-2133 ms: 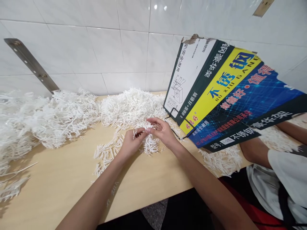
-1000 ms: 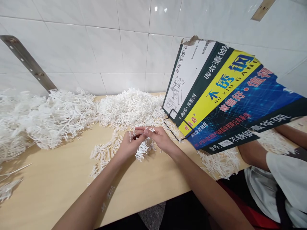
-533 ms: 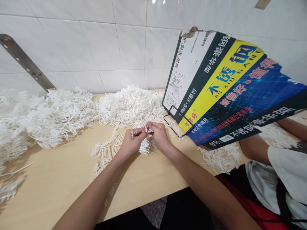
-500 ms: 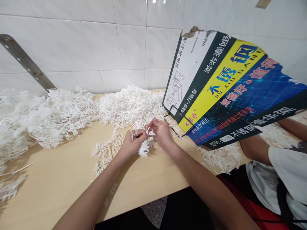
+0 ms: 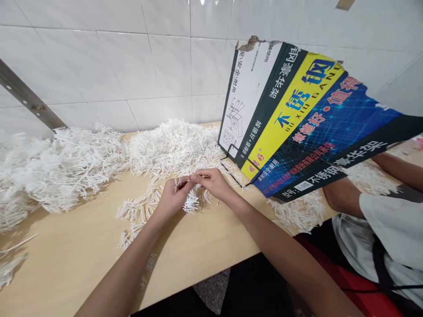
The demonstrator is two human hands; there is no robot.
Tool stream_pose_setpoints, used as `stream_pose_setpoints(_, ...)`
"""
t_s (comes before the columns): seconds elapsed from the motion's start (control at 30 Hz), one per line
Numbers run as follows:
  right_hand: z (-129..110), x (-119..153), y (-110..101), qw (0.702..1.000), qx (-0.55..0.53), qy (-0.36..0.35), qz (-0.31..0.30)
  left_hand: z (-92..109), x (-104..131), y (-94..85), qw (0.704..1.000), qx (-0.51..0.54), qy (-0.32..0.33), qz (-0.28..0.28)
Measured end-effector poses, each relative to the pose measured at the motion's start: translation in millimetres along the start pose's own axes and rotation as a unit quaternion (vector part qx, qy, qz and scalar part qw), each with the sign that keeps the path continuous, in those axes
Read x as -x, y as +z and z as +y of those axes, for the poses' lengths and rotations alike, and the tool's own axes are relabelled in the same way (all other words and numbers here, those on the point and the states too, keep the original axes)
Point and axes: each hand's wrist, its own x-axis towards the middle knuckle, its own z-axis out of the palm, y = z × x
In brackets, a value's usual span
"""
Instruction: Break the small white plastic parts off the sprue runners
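Observation:
Over the wooden table (image 5: pixel 82 259), my left hand (image 5: pixel 172 197) is closed in a pinch on thin white branched plastic pieces, some poking out above its thumb. My right hand (image 5: pixel 214 181) meets it, thumb and fingertips pinched at the same small pieces; exactly what lies between those fingertips is hidden. A white bristly bunch (image 5: pixel 191 203) hangs just beneath the fingers. Behind the hands lies a heap of the same white pieces (image 5: pixel 175 143). A thinner scatter of loose pieces (image 5: pixel 140 207) lies to the left of my left hand.
A larger white heap (image 5: pixel 66 167) spreads along the left, below a metal bracket (image 5: pixel 36 103) on the tiled wall. A printed cardboard sheet (image 5: pixel 280 132) stands at the right as a divider. Beyond it are a co-worker's arm (image 5: pixel 342 193) and more white pieces (image 5: pixel 300 211).
My right fingers have closed in on the left fingertips, where a white piece showed between the hands before. The whole view has shifted slightly, so things sit farther left.

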Motion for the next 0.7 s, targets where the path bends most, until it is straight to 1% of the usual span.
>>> stream_pose_setpoints(0.07, 1, 2, 5, 0.997, -0.052, 0.005, 0.053, 3, 1, 2.1, 1.000, 0.003, 0.005, 0.003)
stream_pose_setpoints(0.13, 2, 5, 14, 0.989, -0.096, -0.002, 0.109, 4, 0, 4.3, 1.000, 0.019, 0.006, 0.013)
stream_pose_setpoints(0.2, 3, 6, 26, 0.976, -0.148, 0.000, 0.157, 5, -1, 5.9, 0.999, 0.039, 0.006, 0.027)
stream_pose_setpoints(0.27, 5, 6, 34, 0.957, -0.218, 0.026, 0.190, 4, -1, 6.5, 0.997, 0.062, -0.003, 0.034)
stream_pose_setpoints(0.33, 5, 5, 33, 0.933, -0.285, 0.067, 0.208, 3, 0, 5.5, 0.996, 0.078, -0.021, 0.029)
stream_pose_setpoints(0.4, 3, 3, 23, 0.917, -0.322, 0.084, 0.221, 1, 0, 2.8, 0.997, 0.074, -0.036, 0.016)
stream_pose_setpoints(0.43, 2, 2, 16, 0.917, -0.321, 0.077, 0.224, 0, -1, 0.9, 0.997, 0.068, -0.039, 0.016)
stream_pose_setpoints(0.47, 1, 1, 9, 0.925, -0.304, 0.063, 0.220, 0, -1, -1.3, 0.997, 0.064, -0.041, 0.022)
stream_pose_setpoints(0.57, -2, -2, -6, 0.968, -0.172, 0.017, 0.180, -3, -5, -7.2, 0.995, 0.070, -0.033, 0.061)
stream_pose_setpoints(0.63, -2, -3, -9, 0.983, -0.090, 0.010, 0.159, -4, -6, -9.3, 0.994, 0.072, -0.030, 0.078)
stream_pose_setpoints(0.7, 0, -3, -9, 0.988, -0.053, 0.012, 0.147, -5, -6, -9.6, 0.993, 0.069, -0.028, 0.086)
